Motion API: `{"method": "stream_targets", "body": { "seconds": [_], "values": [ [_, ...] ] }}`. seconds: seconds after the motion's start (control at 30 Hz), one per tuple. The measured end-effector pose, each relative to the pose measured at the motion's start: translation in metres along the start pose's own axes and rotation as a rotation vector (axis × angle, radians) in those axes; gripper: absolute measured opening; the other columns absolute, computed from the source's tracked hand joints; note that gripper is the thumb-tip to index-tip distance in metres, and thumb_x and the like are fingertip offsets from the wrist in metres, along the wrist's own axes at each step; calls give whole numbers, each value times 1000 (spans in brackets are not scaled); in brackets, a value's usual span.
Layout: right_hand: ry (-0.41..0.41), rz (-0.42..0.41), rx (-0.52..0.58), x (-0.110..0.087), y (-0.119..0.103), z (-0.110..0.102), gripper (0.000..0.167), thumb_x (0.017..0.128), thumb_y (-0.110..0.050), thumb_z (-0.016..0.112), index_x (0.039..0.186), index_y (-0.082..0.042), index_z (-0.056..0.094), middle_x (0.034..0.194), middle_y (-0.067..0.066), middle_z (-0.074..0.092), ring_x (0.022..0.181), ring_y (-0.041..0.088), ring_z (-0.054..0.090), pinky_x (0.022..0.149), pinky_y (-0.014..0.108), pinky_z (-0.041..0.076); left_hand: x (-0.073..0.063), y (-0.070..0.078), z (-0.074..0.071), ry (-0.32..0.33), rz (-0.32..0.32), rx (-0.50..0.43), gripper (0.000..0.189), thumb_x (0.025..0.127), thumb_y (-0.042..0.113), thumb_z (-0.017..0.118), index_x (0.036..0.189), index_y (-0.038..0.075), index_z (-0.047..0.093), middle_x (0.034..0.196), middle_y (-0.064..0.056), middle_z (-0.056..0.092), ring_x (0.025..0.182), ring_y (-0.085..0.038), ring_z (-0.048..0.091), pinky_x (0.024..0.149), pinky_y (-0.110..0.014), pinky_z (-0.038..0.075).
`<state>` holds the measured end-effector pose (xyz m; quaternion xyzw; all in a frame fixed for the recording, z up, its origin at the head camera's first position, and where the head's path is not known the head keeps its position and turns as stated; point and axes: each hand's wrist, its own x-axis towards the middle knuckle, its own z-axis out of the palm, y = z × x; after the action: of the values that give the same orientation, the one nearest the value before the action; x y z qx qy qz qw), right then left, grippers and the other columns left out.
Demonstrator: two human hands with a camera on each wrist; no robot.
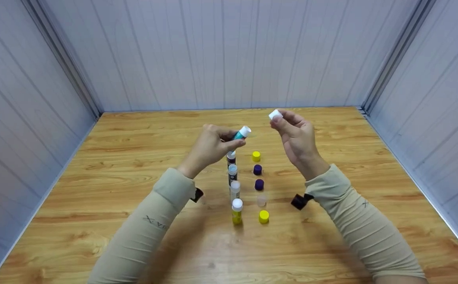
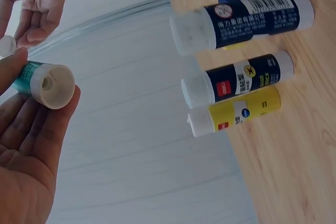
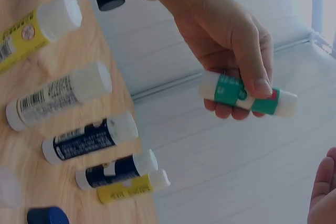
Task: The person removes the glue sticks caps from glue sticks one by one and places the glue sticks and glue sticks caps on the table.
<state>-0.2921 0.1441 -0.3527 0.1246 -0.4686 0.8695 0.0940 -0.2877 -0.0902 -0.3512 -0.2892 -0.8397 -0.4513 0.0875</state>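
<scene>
My left hand (image 1: 213,148) grips a green-and-white glue stick (image 1: 241,133) above the far end of a row of glue sticks. The left wrist view shows its white end (image 2: 54,85) hollow, with a small round piece inside. Between thumb and fingers my right hand (image 1: 302,136) pinches a white cap (image 1: 275,114), held up to the right and apart from the glue stick. Below stand several uncapped glue sticks in a line, among them a yellow one (image 1: 237,216), a whitish one (image 3: 58,98) and dark blue ones (image 2: 247,80).
Right of the glue sticks runs a line of caps: a yellow cap (image 1: 264,216), a clear cap (image 1: 261,200), dark purple-blue caps (image 1: 259,184) and another yellow cap at the far end. The wooden table (image 1: 134,138) is bounded by pale panel walls (image 1: 221,55).
</scene>
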Motion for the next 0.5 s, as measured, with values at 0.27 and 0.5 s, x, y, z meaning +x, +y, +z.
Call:
{"method": "stream_targets", "body": {
  "seconds": [0.27,0.5],
  "values": [
    [-54,-48,-100,1,6,-3,30,98,18,64,99,-6,80,95,5,77,86,15,72,86,24,62,0,-7,-7,82,-14,-46,20,101,19,81,113,3,84,102,-11,84,88,-24,81,75,-30,65],
    [-83,-100,-285,10,12,-12,22,92,14,74,100,-6,81,93,2,78,86,13,71,82,23,62,1,-17,-11,104,-72,-88,21,99,20,83,113,4,84,103,-9,83,88,-17,77,78,-30,64]
  ]
}}
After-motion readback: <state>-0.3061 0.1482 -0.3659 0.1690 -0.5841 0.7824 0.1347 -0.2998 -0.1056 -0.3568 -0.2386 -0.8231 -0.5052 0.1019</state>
